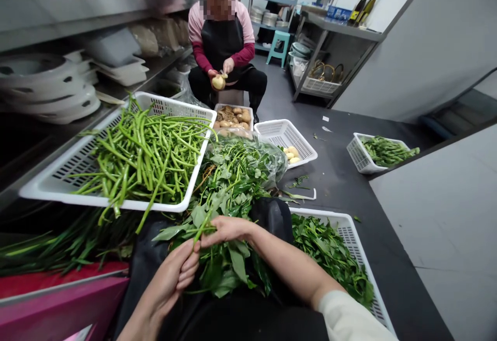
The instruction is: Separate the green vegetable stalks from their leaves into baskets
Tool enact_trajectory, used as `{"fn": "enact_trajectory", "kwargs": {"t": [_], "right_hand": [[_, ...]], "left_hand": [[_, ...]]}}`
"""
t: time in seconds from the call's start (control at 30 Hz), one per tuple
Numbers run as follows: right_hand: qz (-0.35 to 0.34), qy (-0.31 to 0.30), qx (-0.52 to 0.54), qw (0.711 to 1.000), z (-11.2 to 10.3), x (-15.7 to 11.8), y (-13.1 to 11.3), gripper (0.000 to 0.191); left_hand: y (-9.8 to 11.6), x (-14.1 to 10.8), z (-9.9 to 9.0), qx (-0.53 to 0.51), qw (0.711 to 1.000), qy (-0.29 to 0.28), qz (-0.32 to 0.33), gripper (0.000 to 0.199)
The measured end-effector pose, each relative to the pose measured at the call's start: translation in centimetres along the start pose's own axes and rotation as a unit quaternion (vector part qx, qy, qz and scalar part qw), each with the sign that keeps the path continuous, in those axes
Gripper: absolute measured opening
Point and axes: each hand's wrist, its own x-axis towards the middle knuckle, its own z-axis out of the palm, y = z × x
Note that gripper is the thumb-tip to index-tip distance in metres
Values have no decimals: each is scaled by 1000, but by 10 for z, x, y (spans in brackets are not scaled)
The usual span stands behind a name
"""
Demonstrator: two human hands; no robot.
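Taking the left hand point(180, 271) and right hand point(229, 228) as the dial's centre, greens point(236, 167) lie at 12 o'clock. Beyond them stands a potato box point(252, 116), then a seated co-worker point(223, 38). A basket point(199, 164) of stems point(147, 154) sits between 10 and 11, the shelf point(97, 7) behind it; leeks point(73, 245) are at 9. A second basket point(306, 147), holding potatoes point(293, 152), is at 1, the table point(341, 28) with bottles point(363, 4) farther back. At 2, well apart, stands a third basket point(359, 157); at 3, just beside, a fourth point(353, 232) holds leaves point(330, 261).
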Motion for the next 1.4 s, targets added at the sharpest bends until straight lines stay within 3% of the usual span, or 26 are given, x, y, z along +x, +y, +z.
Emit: {"fn": "enact_trajectory", "kwargs": {"t": [0.1,0.13,0.17,0.23,0.33,0.43,0.53,0.63,0.77,0.83,0.9,0.97,1.1,1.2,1.33,1.4], "right_hand": [[16,213,44,976,-14,7,0,23],[19,258,62,964,-19,7,0,26],[21,271,75,960,-23,6,-1,29],[26,230,72,970,-23,6,-2,33],[18,185,27,982,-14,10,-2,39],[15,301,-15,953,-26,19,-6,47],[24,420,-41,906,-62,20,-10,51],[39,412,-88,906,-95,18,-6,49],[96,339,-175,919,-107,13,7,38],[129,319,-276,897,-110,11,7,49],[136,327,-406,842,-119,9,2,61],[128,351,-478,795,-133,12,-6,53],[177,354,-437,808,-166,38,-12,27],[234,349,-410,809,-178,73,1,29],[282,383,-365,801,-176,110,24,31],[285,405,-337,801,-172,117,32,28]], "left_hand": [[-3,-4,-6,60,998,29,19,51],[-5,-4,-7,89,995,42,30,50],[-7,-5,-9,123,990,56,45,48],[-10,-3,-9,212,969,89,92,44],[-13,1,-6,357,909,123,179,37],[-12,0,-8,429,872,116,207,36],[4,0,-20,439,865,131,203,38],[47,7,-37,453,830,235,224,37],[119,39,-46,483,720,447,221,36],[141,62,-42,509,668,490,234,52],[146,87,-36,545,643,482,239,76],[141,114,-35,586,634,449,229,83],[141,164,-55,632,591,433,253,60],[159,192,-76,640,565,432,289,48],[178,207,-91,644,553,432,303,47],[183,204,-90,647,567,424,283,49]]}}
